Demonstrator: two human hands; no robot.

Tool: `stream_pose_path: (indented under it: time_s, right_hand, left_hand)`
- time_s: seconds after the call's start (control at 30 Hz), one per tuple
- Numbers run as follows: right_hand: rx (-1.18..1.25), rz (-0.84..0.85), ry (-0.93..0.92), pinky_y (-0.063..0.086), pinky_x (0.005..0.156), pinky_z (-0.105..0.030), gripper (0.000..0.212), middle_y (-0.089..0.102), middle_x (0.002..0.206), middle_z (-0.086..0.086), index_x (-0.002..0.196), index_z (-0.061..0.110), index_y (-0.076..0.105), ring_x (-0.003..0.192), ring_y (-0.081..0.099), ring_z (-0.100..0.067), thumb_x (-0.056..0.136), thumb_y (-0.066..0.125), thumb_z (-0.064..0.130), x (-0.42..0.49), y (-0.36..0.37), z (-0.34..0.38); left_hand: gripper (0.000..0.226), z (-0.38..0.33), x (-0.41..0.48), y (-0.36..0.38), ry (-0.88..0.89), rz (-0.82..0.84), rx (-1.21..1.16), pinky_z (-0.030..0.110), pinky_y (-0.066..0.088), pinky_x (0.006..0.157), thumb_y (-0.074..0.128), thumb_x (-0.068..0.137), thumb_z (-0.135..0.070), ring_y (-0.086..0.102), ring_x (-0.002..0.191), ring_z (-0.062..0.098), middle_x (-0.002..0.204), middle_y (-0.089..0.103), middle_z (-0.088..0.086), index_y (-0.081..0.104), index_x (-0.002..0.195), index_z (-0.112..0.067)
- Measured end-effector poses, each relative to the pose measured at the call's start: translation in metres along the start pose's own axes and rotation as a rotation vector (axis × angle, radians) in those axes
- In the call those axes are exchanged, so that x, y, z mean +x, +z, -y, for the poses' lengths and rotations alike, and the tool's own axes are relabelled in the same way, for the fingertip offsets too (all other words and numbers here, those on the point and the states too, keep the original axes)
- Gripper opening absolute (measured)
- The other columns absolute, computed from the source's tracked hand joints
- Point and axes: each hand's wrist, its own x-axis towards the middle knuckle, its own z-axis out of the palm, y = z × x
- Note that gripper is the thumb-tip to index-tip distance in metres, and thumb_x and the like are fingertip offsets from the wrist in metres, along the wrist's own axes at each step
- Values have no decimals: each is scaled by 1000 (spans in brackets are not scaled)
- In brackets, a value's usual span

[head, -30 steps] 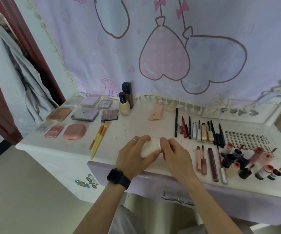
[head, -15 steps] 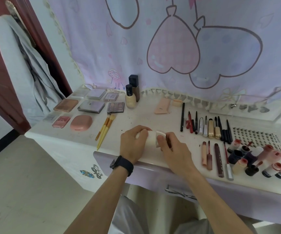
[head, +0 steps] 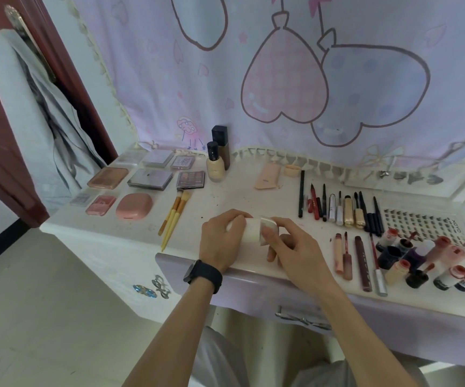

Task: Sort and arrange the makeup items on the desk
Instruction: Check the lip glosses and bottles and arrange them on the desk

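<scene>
The left hand curls round the cream tube; the right hand pinches what seems its cap. Hold the tube steady and turn only the cap.

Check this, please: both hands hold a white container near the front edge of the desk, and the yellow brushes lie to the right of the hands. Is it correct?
One detail is wrong. The head view shows the yellow brushes to the left of the hands, not the right. The rest stands: the left hand and right hand hold the white container near the desk's front edge.
</scene>
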Motion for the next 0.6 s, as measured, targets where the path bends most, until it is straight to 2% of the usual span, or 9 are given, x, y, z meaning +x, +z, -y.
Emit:
stream_pose_path:
  time_s: [0.07,0.17,0.23,0.4,0.5,0.6]
  right_hand:
    - [-30,-9,-22,46,54,-18,14,69,75,11,111,55,58,57,55,-4,97,57,52,-2,0,-3]
    - [-159,-33,-96,52,59,-23,28,63,86,19,113,57,51,64,60,-11,96,63,38,-5,4,-5]
    - [-125,-25,-90,56,59,-28,28,65,90,19,116,56,52,66,65,-14,93,63,45,-7,5,-4]
    - [14,-16,-24,50,57,-18,37,72,98,17,127,58,49,70,71,-10,91,52,68,-7,0,0]
    - [33,-8,50,48,60,-17,42,74,101,17,134,52,43,71,71,-9,95,58,55,-4,0,-1]
    - [-8,-4,20,48,66,-15,26,71,103,23,121,44,57,72,71,-7,97,65,37,-2,0,-3]
  left_hand:
    - [31,1,0,0,-27,8,-11,11,43,59,41,78,-46,62,75,3,78,70,-19,70,74,-37]
    - [32,2,4,-1,-123,49,-43,21,46,62,43,80,-39,62,74,4,76,72,-14,74,72,-32]
    - [32,3,5,-1,-126,50,-43,24,47,63,44,82,-36,62,74,5,77,72,-13,74,73,-30]
    - [35,2,0,2,-49,24,3,14,45,59,42,83,-39,63,76,5,78,72,-11,75,80,-28]
    - [37,2,0,1,-47,16,1,13,45,58,40,79,-45,62,76,4,77,72,-11,74,79,-29]
    - [37,3,1,1,-52,7,-9,12,44,58,41,78,-47,63,75,3,76,71,-13,74,78,-30]
